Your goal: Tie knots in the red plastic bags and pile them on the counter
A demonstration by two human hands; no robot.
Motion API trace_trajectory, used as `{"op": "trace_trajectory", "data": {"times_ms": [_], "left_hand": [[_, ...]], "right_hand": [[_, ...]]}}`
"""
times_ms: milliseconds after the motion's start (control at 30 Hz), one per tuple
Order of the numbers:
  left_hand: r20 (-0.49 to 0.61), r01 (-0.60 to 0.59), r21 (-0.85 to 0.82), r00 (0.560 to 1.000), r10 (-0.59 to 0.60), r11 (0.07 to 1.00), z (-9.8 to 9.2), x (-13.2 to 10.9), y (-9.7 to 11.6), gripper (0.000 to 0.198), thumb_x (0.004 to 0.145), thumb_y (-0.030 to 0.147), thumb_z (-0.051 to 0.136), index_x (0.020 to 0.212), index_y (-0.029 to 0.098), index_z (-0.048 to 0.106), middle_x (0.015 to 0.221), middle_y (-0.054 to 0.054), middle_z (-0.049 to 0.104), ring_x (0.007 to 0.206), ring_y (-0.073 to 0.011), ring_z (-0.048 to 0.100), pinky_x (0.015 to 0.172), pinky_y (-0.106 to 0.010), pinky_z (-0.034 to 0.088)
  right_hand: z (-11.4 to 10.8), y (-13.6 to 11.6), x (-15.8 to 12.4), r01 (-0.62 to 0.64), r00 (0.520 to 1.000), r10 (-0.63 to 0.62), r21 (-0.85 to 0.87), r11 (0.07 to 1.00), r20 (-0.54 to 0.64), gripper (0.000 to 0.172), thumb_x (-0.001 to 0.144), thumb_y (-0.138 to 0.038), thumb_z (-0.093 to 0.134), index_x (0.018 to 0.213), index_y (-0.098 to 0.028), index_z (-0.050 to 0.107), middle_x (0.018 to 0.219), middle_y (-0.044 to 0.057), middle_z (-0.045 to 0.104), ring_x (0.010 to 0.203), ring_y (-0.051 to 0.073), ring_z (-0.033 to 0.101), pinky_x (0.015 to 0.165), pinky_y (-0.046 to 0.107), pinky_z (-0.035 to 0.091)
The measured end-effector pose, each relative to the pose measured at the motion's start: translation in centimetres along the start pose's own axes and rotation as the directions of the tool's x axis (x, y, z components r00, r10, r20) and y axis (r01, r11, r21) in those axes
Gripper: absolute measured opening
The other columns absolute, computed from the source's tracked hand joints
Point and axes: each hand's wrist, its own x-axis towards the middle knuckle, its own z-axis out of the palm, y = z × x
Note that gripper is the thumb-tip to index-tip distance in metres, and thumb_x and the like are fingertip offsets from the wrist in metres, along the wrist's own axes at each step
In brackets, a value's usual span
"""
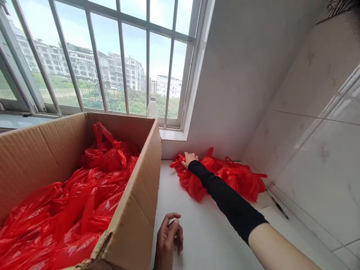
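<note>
My right hand (191, 159), at the end of an arm in a black sleeve (225, 193), reaches forward to the left end of a heap of red plastic bags. Its bent fingers are on a red plastic bag (184, 176), with the fingertips partly hidden. More red bags (242, 180) lie to the right, behind the sleeve. Low in the view, my left hand (168, 238) hovers beside the box wall, fingers loosely curled and apart, nothing in them. A cardboard box (140, 191) on the left holds many bunched red plastic bags (92, 191).
The white tabletop (194, 228) meets a wall under a barred window (112, 56). A clear bottle (152, 107) stands on the sill behind the box. A dark pen (277, 203) lies along the tiled wall (317, 150) at the right.
</note>
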Motion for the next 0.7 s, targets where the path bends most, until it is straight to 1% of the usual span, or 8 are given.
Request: {"op": "trace_trajectory", "data": {"times_ms": [133,233,333,400,467,567,633,700], "left_hand": [[0.011,0.018,-0.026,1.0,-0.018,0.999,-0.4,0.4,-0.1,0.04,0.082,0.054,0.064,0.103,0.021,0.053,0.054,0.006,0.05,0.043,-0.0089,0.038,0.037,-0.018,0.031],[0.046,0.037,-0.017,0.998,-0.036,0.999,-0.8,0.7,-0.6,0.042,0.082,0.055,0.064,0.104,0.021,0.053,0.054,0.006,0.051,0.042,-0.0101,0.041,0.036,-0.02,0.033],[0.065,0.054,-0.027,0.997,-0.052,0.998,-1.1,0.9,-0.6,0.043,0.081,0.056,0.065,0.104,0.021,0.055,0.057,0.005,0.054,0.044,-0.012,0.046,0.037,-0.022,0.037],[0.07,0.059,-0.072,0.996,-0.054,0.996,-0.6,0.8,0.1,0.041,0.083,0.051,0.065,0.11,0.022,0.056,0.069,0.001,0.061,0.054,-0.0155,0.055,0.042,-0.025,0.044],[0.072,0.062,-0.165,0.996,-0.051,0.984,0.7,0.5,1.4,0.042,0.086,0.047,0.063,0.119,0.023,0.054,0.091,-0.004,0.067,0.077,-0.0209,0.064,0.055,-0.032,0.055],[0.11,0.132,-0.381,0.989,-0.097,0.915,4.0,0.2,3.3,0.043,0.091,0.047,0.056,0.128,0.025,0.053,0.118,-0.008,0.066,0.107,-0.0249,0.063,0.083,-0.042,0.057],[0.165,0.214,-0.466,0.974,-0.153,0.859,6.4,0.2,3.6,0.043,0.09,0.048,0.056,0.125,0.023,0.057,0.119,-0.009,0.067,0.109,-0.0262,0.064,0.088,-0.043,0.055],[0.146,0.215,-0.457,0.975,-0.165,0.863,8.2,0.4,2.7,0.04,0.084,0.044,0.065,0.114,0.018,0.064,0.106,-0.01,0.072,0.1,-0.0271,0.067,0.086,-0.041,0.055]], "right_hand": [[-0.3,-0.2,1.6,-0.005,0.997,0.007,0.035,0.999,-0.08,0.031,0.094,-0.034,0.061,0.12,-0.016,0.06,0.124,0.009,0.062,0.109,0.024,0.062,0.094,0.047,0.052],[-1.9,0.1,2.6,0.005,0.983,0.012,0.089,0.996,-0.185,0.024,0.096,-0.028,0.055,0.114,-0.014,0.061,0.116,0.009,0.065,0.11,0.024,0.061,0.099,0.047,0.047],[-4.3,0.6,1.3,0.069,0.962,-0.014,0.19,0.979,-0.273,0.025,0.097,-0.023,0.045,0.114,-0.013,0.059,0.107,0.009,0.069,0.1,0.021,0.063,0.095,0.038,0.047],[-5.8,0.9,-1.0,0.12,0.952,-0.036,0.262,0.958,-0.304,0.027,0.097,-0.026,0.043,0.116,-0.015,0.058,0.105,0.006,0.069,0.092,0.017,0.064,0.086,0.031,0.051],[-6.7,1.0,-4.3,0.181,0.947,-0.064,0.358,0.916,-0.315,0.028,0.097,-0.031,0.043,0.116,-0.017,0.057,0.104,0.004,0.07,0.088,0.016,0.065,0.079,0.027,0.052],[-6.8,1.3,-10.0,0.253,0.953,-0.093,0.595,0.762,-0.287,0.028,0.095,-0.039,0.049,0.112,-0.02,0.061,0.101,0.004,0.07,0.088,0.017,0.064,0.076,0.028,0.052],[-6.3,1.9,-13.7,0.216,0.973,-0.081,0.733,0.644,-0.216,0.03,0.092,-0.043,0.056,0.109,-0.021,0.065,0.099,0.004,0.069,0.088,0.019,0.063,0.075,0.029,0.051],[-5.8,3.1,-16.8,0.11,0.994,-0.079,0.817,0.567,-0.079,0.034,0.091,-0.05,0.056,0.107,-0.021,0.067,0.093,0.004,0.068,0.087,0.019,0.062,0.073,0.029,0.051]]}}
